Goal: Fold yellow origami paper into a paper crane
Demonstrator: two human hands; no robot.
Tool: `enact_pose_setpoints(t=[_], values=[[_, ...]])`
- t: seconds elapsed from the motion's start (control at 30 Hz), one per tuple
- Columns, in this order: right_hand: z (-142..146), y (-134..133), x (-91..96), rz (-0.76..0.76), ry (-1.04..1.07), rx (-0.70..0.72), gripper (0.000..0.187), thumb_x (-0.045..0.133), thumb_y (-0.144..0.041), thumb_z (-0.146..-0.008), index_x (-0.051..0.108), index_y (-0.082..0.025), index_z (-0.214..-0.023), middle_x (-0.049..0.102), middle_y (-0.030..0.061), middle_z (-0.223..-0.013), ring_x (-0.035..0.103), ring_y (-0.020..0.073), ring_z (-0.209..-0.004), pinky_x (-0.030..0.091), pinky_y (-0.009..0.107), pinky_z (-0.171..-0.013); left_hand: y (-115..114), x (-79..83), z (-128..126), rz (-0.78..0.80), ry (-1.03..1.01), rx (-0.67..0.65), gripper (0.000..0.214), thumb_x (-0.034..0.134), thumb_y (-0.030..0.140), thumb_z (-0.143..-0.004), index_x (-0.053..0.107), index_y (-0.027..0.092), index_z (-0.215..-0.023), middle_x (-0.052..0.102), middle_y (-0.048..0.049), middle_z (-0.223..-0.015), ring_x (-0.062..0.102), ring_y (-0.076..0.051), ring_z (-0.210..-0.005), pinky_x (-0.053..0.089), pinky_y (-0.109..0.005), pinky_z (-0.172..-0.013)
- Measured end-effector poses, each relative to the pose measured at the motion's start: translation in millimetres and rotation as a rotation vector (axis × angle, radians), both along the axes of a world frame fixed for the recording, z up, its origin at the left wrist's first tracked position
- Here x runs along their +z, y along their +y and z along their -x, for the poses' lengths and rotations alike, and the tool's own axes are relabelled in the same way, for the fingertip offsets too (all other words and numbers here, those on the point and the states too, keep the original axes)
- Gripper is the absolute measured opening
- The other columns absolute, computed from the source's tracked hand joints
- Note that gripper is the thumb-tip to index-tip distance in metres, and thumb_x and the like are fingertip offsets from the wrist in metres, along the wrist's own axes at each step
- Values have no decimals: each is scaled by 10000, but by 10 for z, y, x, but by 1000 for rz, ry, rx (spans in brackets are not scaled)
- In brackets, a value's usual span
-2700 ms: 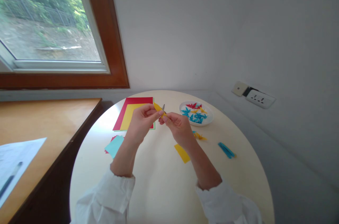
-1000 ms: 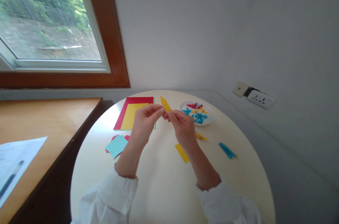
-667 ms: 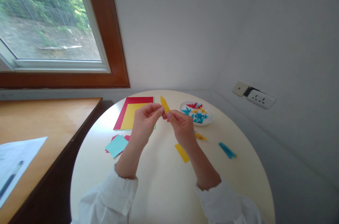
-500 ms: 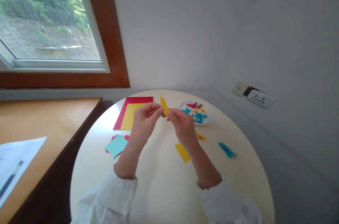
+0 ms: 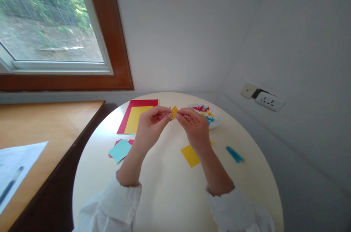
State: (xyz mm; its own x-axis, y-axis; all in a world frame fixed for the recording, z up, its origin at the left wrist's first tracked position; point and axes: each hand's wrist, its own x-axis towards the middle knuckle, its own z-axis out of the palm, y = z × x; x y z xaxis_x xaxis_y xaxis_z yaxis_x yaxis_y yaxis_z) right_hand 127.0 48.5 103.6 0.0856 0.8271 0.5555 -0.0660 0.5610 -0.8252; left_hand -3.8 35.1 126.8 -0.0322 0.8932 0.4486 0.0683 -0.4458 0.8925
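Observation:
A small piece of folded yellow paper (image 5: 174, 112) is held up above the far half of the round table. My left hand (image 5: 152, 126) pinches its left side between thumb and fingertips. From the right, my right hand (image 5: 195, 127) pinches the other side the same way. The folded paper stands upright with a pointed top, and fingertips cover part of it. Under my right wrist lies a flat yellow paper square (image 5: 189, 156). Part of a dark object behind the folded paper is too hidden to name.
A white plate (image 5: 218, 121) of red, yellow and blue folded paper cranes stands behind my right hand. Large red and yellow sheets (image 5: 134, 118) lie at the back left, with light-blue and red squares (image 5: 120, 150) nearer. Blue folded strips (image 5: 234, 154) lie right on the round table (image 5: 164, 195).
The yellow folded paper has turned and now shows a shorter, wider shape. My right hand has moved slightly right and covers more of the plate.

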Motion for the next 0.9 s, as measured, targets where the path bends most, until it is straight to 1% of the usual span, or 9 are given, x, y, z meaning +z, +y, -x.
enact_pose_setpoints(t=[0.1, 0.2, 0.3, 0.43, 0.53, 0.63, 0.73, 0.9], values=[[13, -10, -2, 0, -8, -25, 78, 666, -286, -724, 667, -215, -756, 649, 3, -747, 576, 124, -676, 470, 260, -622, -4, 4, -9, 19, -42, -31, 86, 695, 212, -673, 654, 175, -739, 601, 13, -593, 551, -109, -572, 453, -230, -540], [19, -15, -6, -12, -11, -43, 83, 659, -293, -730, 659, -214, -755, 646, 4, -735, 573, 125, -666, 477, 262, -615, -12, 6, -12, 58, -82, -84, 96, 678, 240, -697, 643, 177, -760, 614, 14, -542, 580, -123, -541, 473, -243, -524], [16, -14, -10, -36, -21, -46, 65, 653, -282, -742, 657, -220, -760, 646, 3, -748, 580, 125, -681, 485, 263, -624, -14, 2, -7, 79, -104, -115, 126, 674, 274, -710, 648, 180, -788, 655, -2, -565, 607, -137, -534, 500, -268, -545], [11, -10, -22, -85, -76, -91, 60, 637, -278, -766, 668, -227, -776, 650, 9, -765, 590, 133, -707, 492, 270, -636, -5, -7, 0, 78, -121, -113, 135, 708, 279, -677, 649, 176, -741, 655, -3, -558, 629, -149, -553, 515, -281, -575], [11, -5, -42, -149, -107, -117, 74, 621, -263, -788, 682, -241, -823, 661, 17, -805, 600, 142, -759, 501, 277, -661, 2, -11, 0, 69, -128, -107, 120, 713, 259, -671, 647, 169, -714, 656, -6, -573, 639, -149, -574, 528, -284, -607], [14, 2, -71, -196, -107, -105, 91, 612, -239, -803, 689, -257, -849, 661, 17, -841, 607, 142, -797, 512, 270, -660, 3, -11, -4, 50, -137, -101, 95, 706, 235, -674, 645, 167, -701, 667, -10, -615, 648, -146, -601, 542, -282, -634], [17, 10, -96, -212, -85, -82, 100, 614, -226, -806, 694, -267, -849, 651, 12, -843, 612, 141, -791, 522, 271, -654, 2, -10, -8, 28, -126, -97, 78, 692, 229, -687, 646, 167, -698, 674, -14, -649, 658, -149, -636, 549, -279, -655], [18, 10, -107, -241, -91, -111, 92, 622, -234, -797, 699, -268, -833, 666, 23, -862, 617, 162, -852, 539, 303, -734, -4, -3, -5, 7, -89, -70, 114, 713, 269, -679, 658, 179, -722, 698, -26, -687, 673, -172, -678, 562, -299, -679]])
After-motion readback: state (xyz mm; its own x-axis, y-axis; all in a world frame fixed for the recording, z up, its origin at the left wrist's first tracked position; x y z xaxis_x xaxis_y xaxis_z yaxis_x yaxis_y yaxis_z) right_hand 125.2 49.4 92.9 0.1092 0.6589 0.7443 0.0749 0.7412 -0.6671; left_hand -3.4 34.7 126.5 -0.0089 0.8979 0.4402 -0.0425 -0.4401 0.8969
